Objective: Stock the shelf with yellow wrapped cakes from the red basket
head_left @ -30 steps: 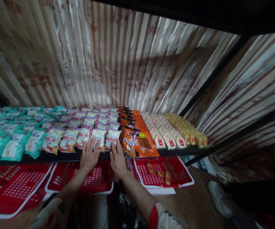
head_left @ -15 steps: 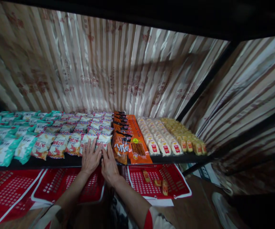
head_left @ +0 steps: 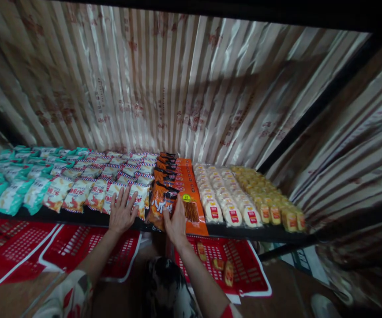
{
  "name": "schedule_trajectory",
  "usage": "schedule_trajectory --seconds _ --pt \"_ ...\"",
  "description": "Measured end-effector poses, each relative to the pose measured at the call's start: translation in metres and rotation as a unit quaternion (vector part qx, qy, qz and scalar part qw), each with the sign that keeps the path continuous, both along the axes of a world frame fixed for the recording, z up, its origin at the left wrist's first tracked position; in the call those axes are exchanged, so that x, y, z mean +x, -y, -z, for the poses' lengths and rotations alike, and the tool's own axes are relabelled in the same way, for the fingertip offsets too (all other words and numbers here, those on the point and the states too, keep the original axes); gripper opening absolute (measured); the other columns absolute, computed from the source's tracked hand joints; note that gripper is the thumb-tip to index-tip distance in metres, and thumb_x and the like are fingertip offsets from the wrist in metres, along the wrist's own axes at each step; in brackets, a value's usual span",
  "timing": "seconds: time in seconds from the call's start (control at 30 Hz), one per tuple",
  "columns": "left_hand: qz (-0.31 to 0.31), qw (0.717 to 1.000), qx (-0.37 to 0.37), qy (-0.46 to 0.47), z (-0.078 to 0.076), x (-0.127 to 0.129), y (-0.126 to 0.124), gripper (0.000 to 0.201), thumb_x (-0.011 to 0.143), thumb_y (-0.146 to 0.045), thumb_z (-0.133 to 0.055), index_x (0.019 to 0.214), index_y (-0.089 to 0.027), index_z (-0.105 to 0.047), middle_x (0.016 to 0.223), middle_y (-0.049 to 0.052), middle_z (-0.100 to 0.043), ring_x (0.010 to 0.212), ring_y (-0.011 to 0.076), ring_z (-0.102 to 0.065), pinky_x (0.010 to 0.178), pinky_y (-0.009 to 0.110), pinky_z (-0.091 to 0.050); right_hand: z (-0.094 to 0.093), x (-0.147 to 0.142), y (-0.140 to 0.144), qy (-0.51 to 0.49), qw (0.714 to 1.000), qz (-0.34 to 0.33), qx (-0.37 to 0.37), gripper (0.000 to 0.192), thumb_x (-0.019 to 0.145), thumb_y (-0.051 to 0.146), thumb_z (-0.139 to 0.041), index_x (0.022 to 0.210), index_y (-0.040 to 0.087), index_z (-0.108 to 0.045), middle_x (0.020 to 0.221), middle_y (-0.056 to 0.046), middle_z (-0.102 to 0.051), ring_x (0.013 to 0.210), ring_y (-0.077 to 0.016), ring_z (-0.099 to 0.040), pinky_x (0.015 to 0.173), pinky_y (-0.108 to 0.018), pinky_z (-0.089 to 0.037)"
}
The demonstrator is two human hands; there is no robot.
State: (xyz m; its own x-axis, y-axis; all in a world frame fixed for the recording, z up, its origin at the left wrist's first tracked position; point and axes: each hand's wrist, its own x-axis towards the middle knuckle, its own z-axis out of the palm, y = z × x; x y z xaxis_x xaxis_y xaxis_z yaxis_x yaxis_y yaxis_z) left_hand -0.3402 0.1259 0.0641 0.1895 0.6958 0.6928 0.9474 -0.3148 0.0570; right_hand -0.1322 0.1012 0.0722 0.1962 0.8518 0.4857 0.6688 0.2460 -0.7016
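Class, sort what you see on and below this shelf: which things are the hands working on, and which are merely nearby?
In hand:
- left hand, flat on the red-and-white snack packets
- right hand, touching the orange snack packets

Merely nearby:
- teal packets
- pale wrapped cakes
- yellow wrapped cakes
- red baskets below the shelf

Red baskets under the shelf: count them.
3 show: one red basket at far left, one below the left hand, one right of the right hand. Others may sit out of frame.
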Motion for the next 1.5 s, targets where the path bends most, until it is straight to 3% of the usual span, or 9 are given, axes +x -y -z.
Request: schedule_trajectory --seconds 0.33,0.5,0.63,0.83,1.07,1.3,1.5 --pt "-0.009 1.0 -0.004 -0.012 0.006 -0.002 -0.002 0.051 0.087 -0.032 -0.048 0.137 -0.024 -0.04 0.153 0.008 -0.017 0.14 0.0288 -0.013 0.112 0.052 -0.013 0.002 -0.007 -0.011 -0.032 0.998 -0.056 -0.009 0.072 0.088 0.042 -0.043 0.145 0.009 -0.015 0.143 -0.019 -0.034 0.133 -0.0271 -0.03 0.105 -0.046 -0.033" --pt "-0.009 1.0 -0.004 -0.01 0.006 -0.002 -0.002 0.049 0.088 -0.032 -0.046 0.135 -0.022 -0.044 0.152 0.01 -0.019 0.14 0.0283 -0.014 0.112 0.052 -0.013 -0.001 -0.007 -0.007 -0.064 0.997 -0.031 -0.002 0.074 0.087 0.043 -0.046 0.145 0.008 -0.015 0.141 -0.02 -0.037 0.13 -0.0286 -0.037 0.103 -0.046 -0.035" --pt "-0.012 1.0 -0.012 0.0 0.004 -0.001 0.0 0.048 0.088 -0.034 -0.046 0.134 -0.022 -0.045 0.151 0.011 -0.023 0.14 0.028 -0.015 0.112 0.051 -0.012 -0.01 -0.007 -0.005 -0.117 0.992 -0.05 -0.011 0.076 0.087 0.042 -0.047 0.146 0.009 -0.012 0.14 -0.019 -0.04 0.127 -0.0248 -0.043 0.102 -0.041 -0.038" --pt "-0.011 1.0 -0.025 0.005 0.003 -0.001 0.001 0.049 0.088 -0.036 -0.047 0.135 -0.024 -0.043 0.151 0.01 -0.022 0.14 0.0272 -0.013 0.112 0.05 -0.011 -0.016 -0.014 -0.014 -0.148 0.989 -0.013 0.006 0.076 0.087 0.045 -0.045 0.145 0.009 -0.011 0.141 -0.019 -0.039 0.128 -0.0233 -0.041 0.103 -0.04 -0.036" --pt "-0.001 1.0 -0.011 0.015 0.003 -0.001 0.002 0.049 0.087 -0.037 -0.048 0.135 -0.022 -0.045 0.149 0.01 -0.028 0.14 0.0278 -0.014 0.112 0.05 -0.013 0.0 -0.022 -0.01 -0.034 0.998 0.01 0.043 0.067 0.087 0.05 -0.042 0.137 0.008 -0.032 0.138 -0.02 -0.04 0.129 -0.0281 -0.034 0.105 -0.047 -0.028" --pt "0.002 1.0 -0.02 0.024 0.0 -0.001 0.007 0.05 0.088 -0.036 -0.049 0.136 -0.022 -0.042 0.149 0.012 -0.029 0.14 0.0274 -0.016 0.112 0.051 -0.013 -0.003 -0.011 0.009 0.027 0.997 0.011 -0.071 0.082 0.077 0.047 -0.056 0.142 0.008 -0.026 0.131 -0.021 -0.048 0.117 -0.0328 -0.046 0.096 -0.046 -0.037" --pt "0.008 0.999 -0.025 0.034 -0.002 0.0 0.01 0.052 0.086 -0.038 -0.05 0.135 -0.022 -0.044 0.148 0.011 -0.031 0.14 0.0281 -0.016 0.112 0.051 -0.014 -0.002 -0.011 0.004 0.023 0.997 0.007 -0.07 0.073 0.075 0.047 -0.054 0.131 0.002 -0.042 0.123 -0.023 -0.052 0.113 -0.0325 -0.048 0.096 -0.044 -0.037"
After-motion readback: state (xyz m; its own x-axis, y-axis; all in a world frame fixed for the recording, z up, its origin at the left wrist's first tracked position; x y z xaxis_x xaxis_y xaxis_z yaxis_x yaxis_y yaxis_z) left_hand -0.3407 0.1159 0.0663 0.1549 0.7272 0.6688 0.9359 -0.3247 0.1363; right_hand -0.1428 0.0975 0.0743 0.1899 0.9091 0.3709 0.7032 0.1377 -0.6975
